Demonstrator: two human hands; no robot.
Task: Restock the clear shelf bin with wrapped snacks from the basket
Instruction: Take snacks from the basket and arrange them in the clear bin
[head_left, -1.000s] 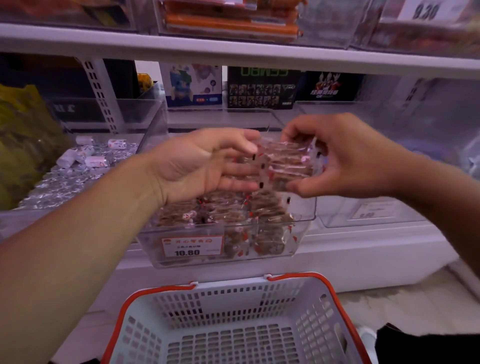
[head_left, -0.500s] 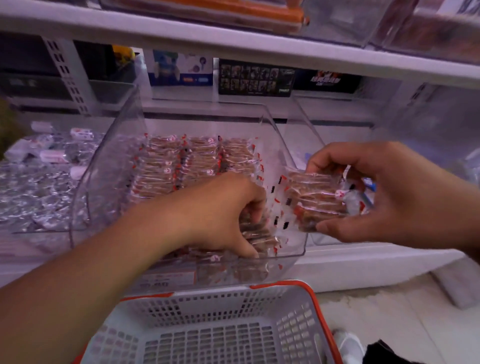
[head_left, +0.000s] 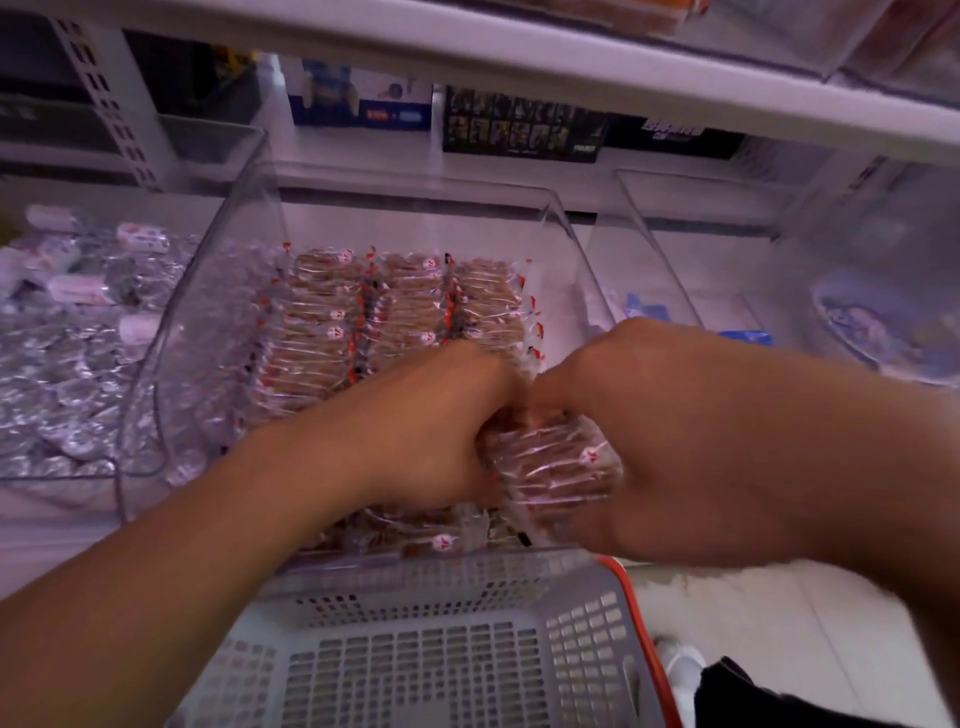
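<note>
Soft, even indoor light; motion blur throughout, wide-angle bending at edges, purplish cast

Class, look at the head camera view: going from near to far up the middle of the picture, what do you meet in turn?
Basket → left hand and right hand holding a stack of wrapped snacks → rows of snacks in the clear bin → boxes behind.
</note>
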